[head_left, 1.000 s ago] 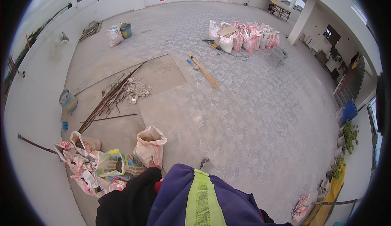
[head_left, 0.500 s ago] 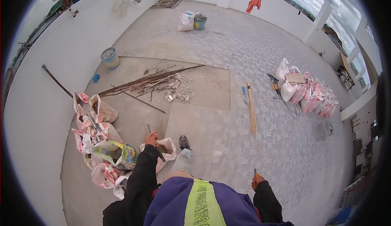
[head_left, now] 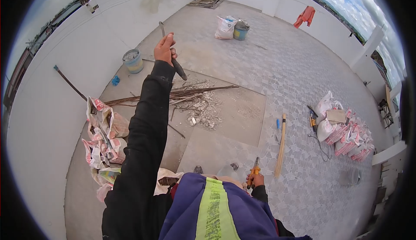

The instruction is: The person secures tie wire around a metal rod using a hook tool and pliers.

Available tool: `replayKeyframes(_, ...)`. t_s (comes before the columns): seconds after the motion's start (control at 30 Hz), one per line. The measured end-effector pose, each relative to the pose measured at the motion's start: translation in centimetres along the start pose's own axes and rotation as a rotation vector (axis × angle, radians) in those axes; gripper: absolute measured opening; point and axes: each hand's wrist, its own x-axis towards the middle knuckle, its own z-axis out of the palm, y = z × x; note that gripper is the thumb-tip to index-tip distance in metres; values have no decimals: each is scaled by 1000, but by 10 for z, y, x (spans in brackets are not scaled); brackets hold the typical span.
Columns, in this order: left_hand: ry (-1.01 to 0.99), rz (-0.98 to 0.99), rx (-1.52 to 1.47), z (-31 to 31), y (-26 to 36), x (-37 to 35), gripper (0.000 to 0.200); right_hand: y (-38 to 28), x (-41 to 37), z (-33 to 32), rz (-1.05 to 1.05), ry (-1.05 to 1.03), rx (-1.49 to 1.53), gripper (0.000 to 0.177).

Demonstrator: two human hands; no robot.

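Observation:
My left hand (head_left: 164,49) is raised at the end of an outstretched arm, fingers wrapped round a dark, curved metal bar (head_left: 179,69). Its thin bent end points up, and its thicker end points down to the right. Low on the right, my right hand (head_left: 256,180) grips pliers with orange-yellow handles (head_left: 255,170), jaws pointing up. Beyond my left forearm, a bundle of rusty rods (head_left: 203,90) lies across broken rubble (head_left: 208,112). An open sack (head_left: 167,177) stands by my left side, partly hidden by my body.
Filled sacks (head_left: 115,125) stand along the left wall near a bucket of debris (head_left: 132,61). A broom of thin sticks (head_left: 281,147) and a blue-handled tool (head_left: 277,124) lie on the tiles. More sacks (head_left: 346,136), a power tool (head_left: 313,121) and its cord are at right.
My left hand has risen and reached forward with the bar, away from the open sack. My right hand has moved inward and forward, bringing the pliers into fuller view. The camera view has shifted.

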Motion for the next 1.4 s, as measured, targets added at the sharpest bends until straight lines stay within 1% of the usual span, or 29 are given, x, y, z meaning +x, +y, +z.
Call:
replayKeyframes(0.07,30,79,0,31,17,45,43,-53,31,31,-53,-77,-9,52)
replayKeyframes(0.1,50,114,-7,44,21,63,48,-84,45,48,-116,-141,-16,50)
replayKeyframes(0.13,65,128,4,53,24,78,48,-116,56,65,-179,-208,-24,48)
replayKeyframes(0.2,57,139,-38,67,28,106,63,-183,75,107,-294,-333,-29,44)
replayKeyframes(0.23,49,140,-41,73,28,118,72,-214,83,125,-338,-406,-29,38)
replayKeyframes(0.27,64,166,-38,81,28,127,72,-247,91,146,-382,-484,-25,32)
replayKeyframes(0.33,38,154,-18,95,27,139,73,-308,106,188,-563,-631,-116,24)
replayKeyframes(0.4,82,190,62,107,23,149,70,-371,94,230,-680,-681,-238,24)
replayKeyframes(0.47,-12,219,24,109,20,158,69,-424,87,267,-850,-753,-356,26)
replayKeyframes(0.53,-14,222,34,106,17,168,68,-468,76,305,-1146,-756,-392,30)
replayKeyframes(0.6,-87,283,42,112,19,173,62,-504,50,337,-1412,-693,-384,36)
replayKeyframes(0.63,-89,279,45,117,23,177,62,-519,49,354,-1511,-659,-401,39)
replayKeyframes(0.67,-120,318,86,120,25,178,59,-531,51,371,-1604,-618,-419,42)
replayKeyframes(0.7,-153,345,127,119,25,178,57,-540,52,388,-1587,-607,-419,42)
replayKeyframes(0.73,-162,323,130,120,25,177,57,-550,53,405,-1671,-521,-420,43)
replayKeyframes(0.77,-159,344,149,121,27,177,53,-556,51,418,-1757,-429,-423,43)
replayKeyframes(0.8,-161,373,164,123,28,179,49,-562,48,429,-1752,-408,-425,43)
replayKeyframes(0.83,-139,398,139,121,25,180,40,-564,46,439,-1783,-346,-450,44)
replayKeyframes(0.87,-154,386,134,119,23,181,40,-565,45,449,-1812,-284,-478,44)
replayKeyframes(0.93,-93,424,188,117,21,182,33,-562,43,465,-1817,-233,-475,45)
replayKeyframes(0.97,-80,419,137,117,20,183,28,-562,37,472,-1851,-166,-487,46)
replayKeyframes(1.0,-91,408,126,118,19,184,28,-562,32,478,-1885,-102,-499,48)
replayKeyframes(1.03,-63,423,145,119,19,184,27,-562,27,484,-1881,-83,-507,48)
replayKeyframes(1.1,-48,421,164,119,18,184,27,-559,19,495,-1897,120,-543,46)
replayKeyframes(1.13,-40,450,166,120,18,185,27,-557,20,500,-1889,141,-546,46)
replayKeyframes(1.17,-34,480,169,121,17,187,27,-555,22,505,-1883,146,-524,50)
replayKeyframes(1.2,-50,469,165,122,18,190,27,-553,22,510,-1876,151,-503,55)
replayKeyframes(1.27,-33,547,163,123,17,195,27,-547,18,517,-1856,181,-500,55)
replayKeyframes(1.4,-58,584,162,125,18,202,27,-533,10,528,-1845,223,-453,52)
